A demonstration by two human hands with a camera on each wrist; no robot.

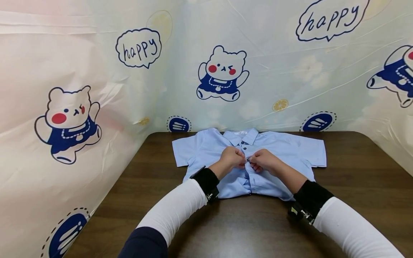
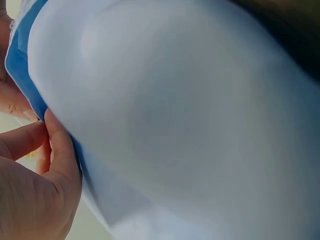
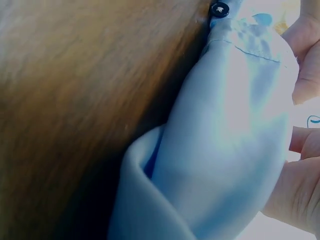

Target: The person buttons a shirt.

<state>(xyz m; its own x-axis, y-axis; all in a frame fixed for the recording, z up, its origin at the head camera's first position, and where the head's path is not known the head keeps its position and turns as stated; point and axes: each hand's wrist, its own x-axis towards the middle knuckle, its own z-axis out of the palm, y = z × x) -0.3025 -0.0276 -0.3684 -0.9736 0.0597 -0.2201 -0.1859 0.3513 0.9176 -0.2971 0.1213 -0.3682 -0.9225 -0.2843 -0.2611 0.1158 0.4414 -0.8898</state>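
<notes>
Pinching the front placket from both sides, the left hand [image 1: 231, 158] and right hand [image 1: 264, 160] meet at the middle of a light blue shirt [image 1: 284, 148] in the head view. The shirt lies face up, collar toward the far edge of the dark worktop [image 1: 355, 186], sleeves spread, with two dark buttons [image 1: 243, 145] showing above the fingers. The bunched hem near the wrists suggests the cloth could drag and crease if either hand pulls sideways.

From the left wrist, the fingers [image 2: 60, 150] are curled against a fold of cloth seen very close; a loose pinch there could let the placket edge slip free.

From the right wrist, fingers [image 3: 305, 60] clamp the cloth edge, and a dark button [image 3: 219, 9] sits at the top beside the worktop. Misjudging the buttonhole, which is hidden, could leave the two fronts misaligned.
</notes>
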